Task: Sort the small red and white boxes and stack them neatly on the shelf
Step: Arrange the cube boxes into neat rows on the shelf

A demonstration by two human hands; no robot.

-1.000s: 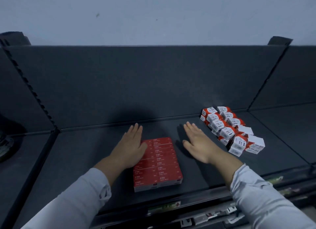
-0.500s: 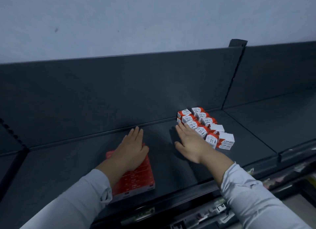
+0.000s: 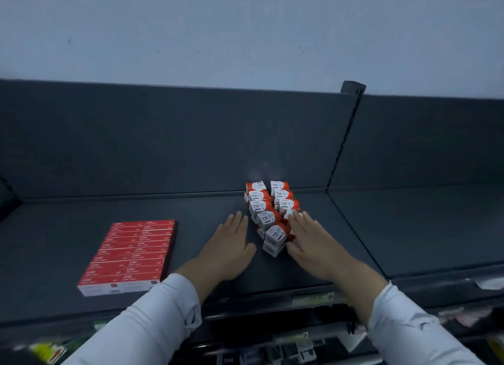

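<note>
Toward the left front of the dark grey shelf (image 3: 54,228) lies a flat red pack (image 3: 131,255) of long narrow cartons, its near short side close to the front edge and nothing resting on it. Behind it a dark back panel (image 3: 163,135) closes off the rear edge below a pale wall (image 3: 245,31). Right of the pack, well apart from it, the left hand (image 3: 226,250) lies palm down on the shelf out of a light sleeve (image 3: 152,318), its grip wide, fingers straight and together, holding nothing; whether its thumb touches the nearest carton cannot be told. Just beside it the small red and white boxes (image 3: 268,214) stand in two crooked rows that run from the rear edge toward the front, stacked at least two high at the near end. The right hand (image 3: 313,244) lies along the right flank of these rows, grip also wide, its straight fingers (image 3: 297,220) touching the boxes and covering part of the right row. Farther right a slotted upright (image 3: 344,138) separates this bay from the next.
</note>
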